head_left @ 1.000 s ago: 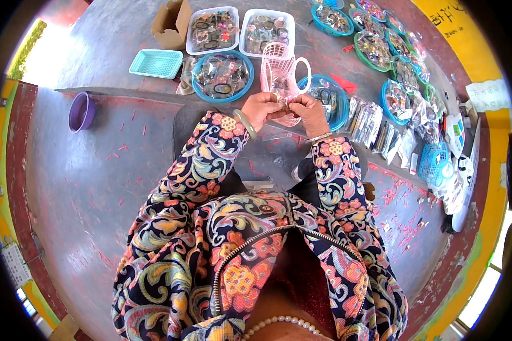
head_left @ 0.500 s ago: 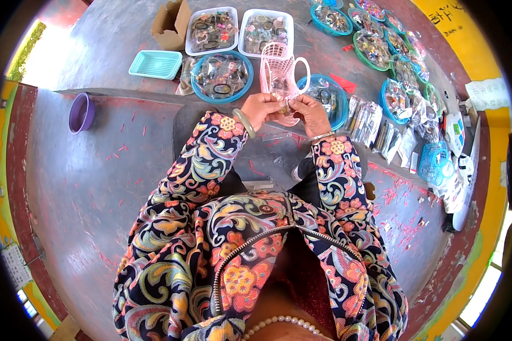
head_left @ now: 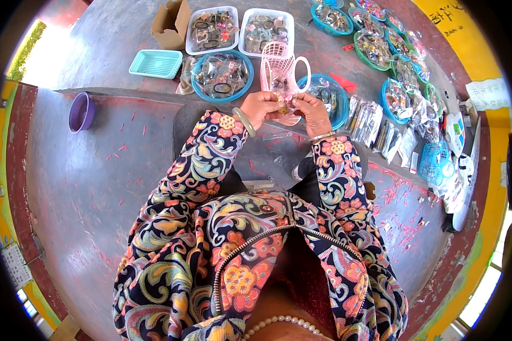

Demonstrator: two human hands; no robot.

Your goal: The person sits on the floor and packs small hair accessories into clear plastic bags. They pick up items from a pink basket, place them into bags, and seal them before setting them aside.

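Note:
In front of me both hands pinch a small clear plastic packet [head_left: 284, 104], with something small and pinkish-brown inside that I cannot make out. My left hand [head_left: 260, 108] grips its left side. My right hand [head_left: 313, 113] has its fingers closed on the right side. Right behind the packet lies a pink openwork plastic basket [head_left: 274, 52] with looped handles, a few small items in it. Left of the basket sits a round blue basket [head_left: 197, 85] filled with bagged trinkets. On the right, a second blue basket [head_left: 342, 108] is partly hidden by my right hand.
Two white trays [head_left: 189, 40] of small goods and an open cardboard box [head_left: 170, 25] stand at the back. A turquoise tray [head_left: 153, 75] lies left of them. Several filled round baskets [head_left: 355, 48] and bagged pens [head_left: 370, 122] spread right. A purple bowl [head_left: 81, 113] stands far left.
My fingers have shifted slightly on the packet, and my right hand's fingertips have moved a little. The baskets and trays stay where they were.

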